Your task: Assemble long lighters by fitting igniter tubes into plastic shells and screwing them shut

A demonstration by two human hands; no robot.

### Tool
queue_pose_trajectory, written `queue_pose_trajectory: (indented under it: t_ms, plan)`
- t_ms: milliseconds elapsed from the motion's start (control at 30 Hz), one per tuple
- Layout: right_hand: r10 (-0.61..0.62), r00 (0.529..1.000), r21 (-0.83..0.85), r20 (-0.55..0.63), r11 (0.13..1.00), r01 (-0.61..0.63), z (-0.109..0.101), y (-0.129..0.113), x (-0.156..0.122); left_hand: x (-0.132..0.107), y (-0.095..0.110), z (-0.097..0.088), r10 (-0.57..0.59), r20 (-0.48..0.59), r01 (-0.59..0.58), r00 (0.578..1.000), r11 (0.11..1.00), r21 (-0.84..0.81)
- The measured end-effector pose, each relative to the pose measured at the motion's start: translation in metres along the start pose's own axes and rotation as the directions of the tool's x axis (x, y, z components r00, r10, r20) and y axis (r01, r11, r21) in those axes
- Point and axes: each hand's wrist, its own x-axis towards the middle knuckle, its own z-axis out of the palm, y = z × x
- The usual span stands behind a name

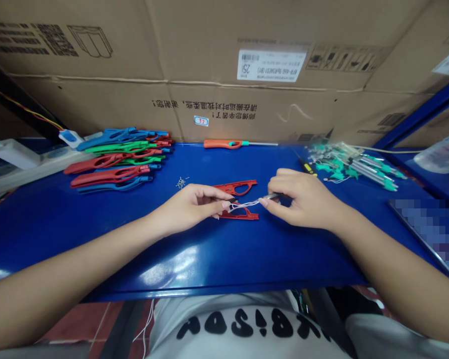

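Note:
My left hand (pixel 200 207) is closed, pinching a small black part (pixel 232 200) at one end of some thin white wires (pixel 247 204). The wires run across to my right hand (pixel 301 199), whose thumb and fingers pinch their other end together with a short grey metal piece (pixel 272 196), mostly covered by the fingers. Under and behind the hands lie two red lighter shell halves: the far half (pixel 243 187) and the near half (pixel 245 215). My left fingers partly hide both halves, and I cannot tell whether they touch the near one.
Red, green and blue lighter shells (pixel 115 149) are stacked at left, near small screws (pixel 181 183). An orange lighter (pixel 224 144) lies at the back. To the right are a yellow-black screwdriver (pixel 307 167), metal tubes with green parts (pixel 370 169) and a dark flat device (pixel 426 234).

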Motion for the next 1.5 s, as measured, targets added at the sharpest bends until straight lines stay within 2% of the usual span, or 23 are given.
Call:
queue_pose_trajectory:
  t_ms: [67,167,367,600,1100,1367,1500]
  plan:
    - [-0.015,0.999,0.002,0.031,1.0,0.015,0.0,0.0,0.0,0.001,-0.002,-0.002,0.091,-0.011,-0.09,0.996,0.994,0.062]
    - [-0.048,0.997,-0.015,0.054,0.999,0.049,0.002,0.001,-0.001,0.001,-0.002,-0.003,0.164,-0.038,-0.157,0.986,0.978,0.141]
    - [-0.044,0.997,-0.005,0.07,0.999,0.044,0.006,0.0,0.0,-0.003,0.005,-0.004,0.25,-0.09,-0.208,0.964,0.922,0.328]
    - [-0.042,0.995,-0.031,0.092,0.998,0.045,0.009,0.0,0.001,-0.007,0.006,-0.006,0.364,-0.041,-0.284,0.93,0.787,0.547]
    - [-0.05,0.985,-0.009,0.163,0.999,0.052,0.005,-0.005,0.0,-0.009,0.009,-0.005,0.38,0.0,-0.306,0.925,0.746,0.591]
    - [-0.08,0.963,0.065,0.259,0.996,0.065,0.004,-0.005,0.001,-0.006,0.003,-0.007,0.374,0.05,-0.324,0.926,0.72,0.614]
    - [-0.031,0.948,0.141,0.316,0.99,-0.014,0.004,-0.004,0.0,-0.004,-0.001,-0.01,0.365,0.068,-0.324,0.929,0.708,0.628]
